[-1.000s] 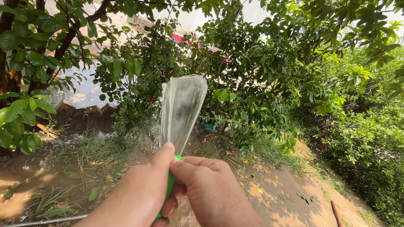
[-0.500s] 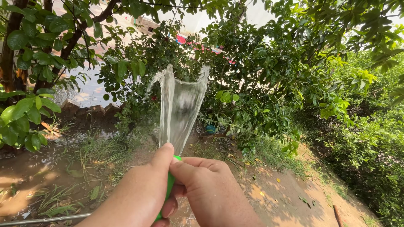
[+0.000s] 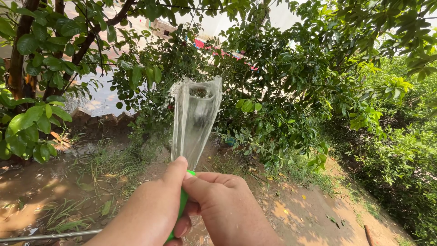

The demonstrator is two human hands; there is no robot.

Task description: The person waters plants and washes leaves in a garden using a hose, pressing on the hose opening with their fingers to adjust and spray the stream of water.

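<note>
Both my hands are wrapped around the end of a green hose at the bottom centre. My left hand grips it with the thumb pressed over the mouth. My right hand closes around it from the right. A flat fan of water shoots up and forward from under the thumb toward a leafy bush. Most of the hose is hidden by my fingers.
Wet, muddy ground with puddles and grass tufts lies to the left. A tree trunk stands at far left, a low brick edging behind. Dense shrubs line the right of a dirt path. A thin pipe lies bottom left.
The view has drifted slightly right and up. The water fan has changed shape, its top edge now narrower and lower than half a second ago. My hands hold the same grip.
</note>
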